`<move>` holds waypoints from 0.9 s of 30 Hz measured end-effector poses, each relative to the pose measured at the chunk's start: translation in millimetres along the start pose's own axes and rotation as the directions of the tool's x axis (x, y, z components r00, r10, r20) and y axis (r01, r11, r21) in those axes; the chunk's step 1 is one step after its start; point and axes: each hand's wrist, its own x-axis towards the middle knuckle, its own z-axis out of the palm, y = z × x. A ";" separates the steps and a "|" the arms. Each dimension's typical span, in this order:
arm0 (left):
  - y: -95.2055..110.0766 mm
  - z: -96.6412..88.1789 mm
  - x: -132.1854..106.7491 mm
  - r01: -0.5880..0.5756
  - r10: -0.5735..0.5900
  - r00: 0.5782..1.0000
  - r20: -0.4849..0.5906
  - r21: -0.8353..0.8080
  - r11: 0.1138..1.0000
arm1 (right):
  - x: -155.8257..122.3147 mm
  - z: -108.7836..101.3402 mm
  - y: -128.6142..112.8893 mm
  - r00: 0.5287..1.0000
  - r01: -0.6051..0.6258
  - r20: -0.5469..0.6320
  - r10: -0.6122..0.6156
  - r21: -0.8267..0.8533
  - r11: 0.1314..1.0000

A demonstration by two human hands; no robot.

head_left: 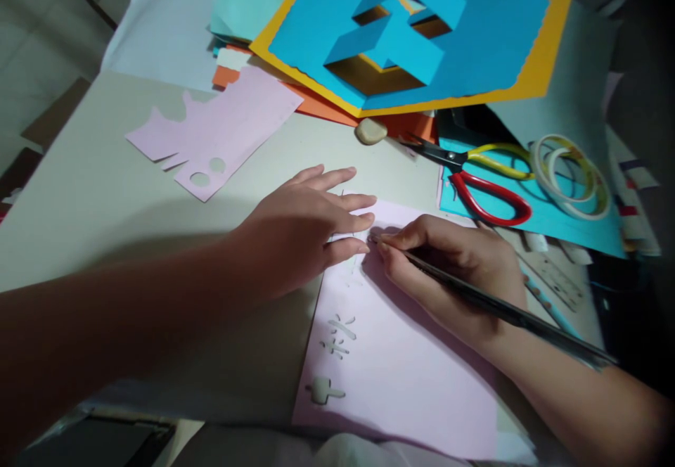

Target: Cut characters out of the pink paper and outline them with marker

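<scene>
A pink sheet of paper (416,375) lies on the table, with character-shaped openings cut through its left part. My left hand (311,224) rests flat across the sheet's upper left corner, fingers spread and palm down. In my right hand (458,263) is a slim dark craft knife (490,303), pinched close to its tip like a pen and slanting back over the wrist. Its tip meets the paper just beside my left fingertips; the blade itself is too small to make out. Faint marks show on the paper below my left hand.
A cut pink scrap (226,129) lies to the left. Behind are a blue and yellow pop-up card (490,38), a stone (370,131), and scissors (456,161) with red and yellow handles. Tape rolls (569,175) sit on blue paper (595,231) at right, near a ruler (559,277).
</scene>
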 end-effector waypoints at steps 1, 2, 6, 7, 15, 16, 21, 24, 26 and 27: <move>0.0 0.3 0.1 -0.008 0.008 1.000 -0.007 -0.001 1.000 | -0.1 0.2 0.1 1.000 0.004 -0.005 -0.004 0.007 1.000; -0.1 0.6 0.1 -0.015 0.015 1.000 -0.013 -0.002 1.000 | -0.2 0.4 0.5 1.000 0.014 -0.010 -0.014 0.011 1.000; -0.5 0.6 -0.1 -0.013 0.013 1.000 -0.010 0.004 1.000 | -0.6 1.8 3.6 0.998 0.058 -0.032 -0.058 0.009 0.998; -0.5 0.4 0.0 -0.005 0.005 1.000 0.000 0.008 1.000 | -0.6 2.0 4.2 0.998 0.060 -0.035 -0.060 0.006 0.998; -0.4 -0.8 0.1 -0.001 0.001 1.000 0.004 0.009 1.000 | 0.2 -0.1 -0.1 1.000 0.030 -0.008 -0.029 0.013 0.999; -0.3 -0.7 -0.1 -0.001 0.001 1.000 0.003 0.009 1.000 | -0.1 -0.4 -0.2 1.000 0.028 -0.006 -0.028 0.015 1.000; -0.2 -0.3 -1.3 0.001 -0.001 1.000 -0.006 0.002 1.000 | -1.1 -0.5 1.4 1.000 -0.027 0.012 0.026 0.049 0.998; -0.4 -0.6 -0.9 0.002 -0.002 1.000 -0.006 0.010 1.000 | -0.1 0.0 1.6 0.999 -0.047 0.008 0.046 0.075 0.996; -0.3 -0.8 -0.5 0.003 -0.003 1.000 0.003 0.022 1.000 | 0.7 0.0 1.0 0.999 -0.052 0.001 0.052 0.080 0.995; -0.2 -0.8 -0.4 0.001 -0.002 1.000 0.006 0.027 1.000 | 0.9 -0.2 0.7 0.999 -0.049 0.000 0.050 0.083 0.995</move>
